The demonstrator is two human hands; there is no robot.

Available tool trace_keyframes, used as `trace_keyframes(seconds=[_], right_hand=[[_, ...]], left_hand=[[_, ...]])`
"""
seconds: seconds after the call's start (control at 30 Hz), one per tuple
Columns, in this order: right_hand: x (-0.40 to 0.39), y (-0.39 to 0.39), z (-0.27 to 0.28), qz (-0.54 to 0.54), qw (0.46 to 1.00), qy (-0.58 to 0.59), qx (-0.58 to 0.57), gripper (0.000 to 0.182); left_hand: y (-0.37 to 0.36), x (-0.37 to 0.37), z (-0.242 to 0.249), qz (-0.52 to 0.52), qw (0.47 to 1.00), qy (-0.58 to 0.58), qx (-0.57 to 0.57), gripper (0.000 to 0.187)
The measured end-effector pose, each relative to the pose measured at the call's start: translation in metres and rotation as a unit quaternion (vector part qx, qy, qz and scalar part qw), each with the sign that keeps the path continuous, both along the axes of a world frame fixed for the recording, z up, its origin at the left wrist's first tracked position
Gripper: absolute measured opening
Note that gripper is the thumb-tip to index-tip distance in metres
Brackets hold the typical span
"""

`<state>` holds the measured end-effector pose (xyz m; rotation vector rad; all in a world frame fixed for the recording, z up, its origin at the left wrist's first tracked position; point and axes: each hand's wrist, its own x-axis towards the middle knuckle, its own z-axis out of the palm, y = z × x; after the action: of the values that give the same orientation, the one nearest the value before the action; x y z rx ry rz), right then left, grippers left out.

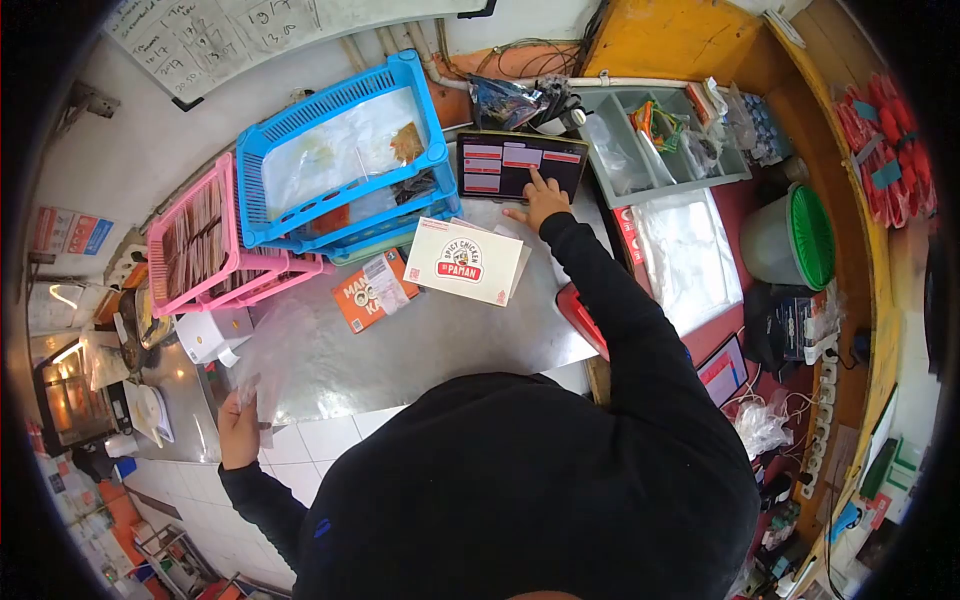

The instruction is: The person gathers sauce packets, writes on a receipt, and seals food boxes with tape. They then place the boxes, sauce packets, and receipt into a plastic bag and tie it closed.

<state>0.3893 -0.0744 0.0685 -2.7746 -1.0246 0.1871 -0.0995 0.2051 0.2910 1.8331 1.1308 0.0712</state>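
My right hand (546, 202) reaches forward to a dark tablet (505, 172) propped at the back of the counter, its index finger on or just over the screen and its thumb held apart. Red and white tiles show on that screen. Off to the left, my left hand (238, 432) is closed around the edge of a clear plastic bag (275, 350). Between the hands, a white "Spicy Chicken Paman" box (462, 262) sits on the metal counter (430, 345). An orange box (362, 297) with a paper slip across it lies beside the white one.
A blue basket (440, 165) and a pink basket (240, 262) stand at the back left, near a small white box (212, 335). Right of the tablet is a grey divided tray (625, 180), then a bucket with a green lid (808, 238) and a second screen (722, 372).
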Motion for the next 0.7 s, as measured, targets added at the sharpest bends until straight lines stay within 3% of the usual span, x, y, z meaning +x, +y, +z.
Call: trace_keyframes(seconds=[0.13,0.23,0.37,0.47,0.57,0.7], right_hand=[[0.002,-0.011,-0.004,-0.069,0.997,-0.025,0.033,0.064],[-0.007,-0.024,-0.028,-0.136,0.989,0.012,-0.049,0.067],[-0.021,-0.027,-0.029,-0.092,0.967,0.172,-0.165,0.067],[-0.010,-0.037,-0.061,0.047,0.962,0.219,-0.155,0.067],[-0.017,-0.054,-0.062,-0.078,0.963,0.254,-0.052,0.072],[-0.004,-0.065,-0.074,-0.100,0.968,0.230,-0.001,0.085]], left_hand=[[-0.017,0.012,0.006,0.033,0.999,-0.009,-0.042,0.033],[-0.018,0.010,0.011,0.038,0.994,-0.042,-0.091,0.032],[-0.013,-0.001,0.003,0.024,0.991,-0.081,-0.100,0.029],[-0.006,-0.010,-0.006,0.016,0.986,-0.088,-0.143,0.029],[-0.001,-0.018,-0.020,-0.015,0.987,-0.097,-0.125,0.032],[0.001,-0.027,-0.030,-0.006,0.983,-0.109,-0.149,0.037]])
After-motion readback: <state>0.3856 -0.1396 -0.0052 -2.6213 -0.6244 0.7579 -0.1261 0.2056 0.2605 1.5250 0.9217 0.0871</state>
